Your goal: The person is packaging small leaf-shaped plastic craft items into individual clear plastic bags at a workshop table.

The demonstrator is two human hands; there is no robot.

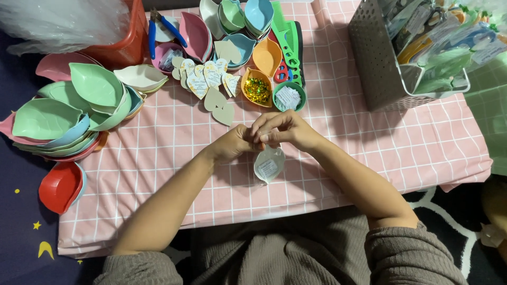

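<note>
Your left hand (232,143) and right hand (282,129) meet above the counter (369,153), both grips pinched together on the top of one clear leaf-shaped packet (269,164) that hangs just below them. Past it lie two plain heart cards (219,105), then a fan of printed ones. One orange dish of gold bits (257,87) sits beside one green cup (289,97). A stack of leaf-shaped bowls (68,113) stands left, one grey basket (388,63) far right.
</note>
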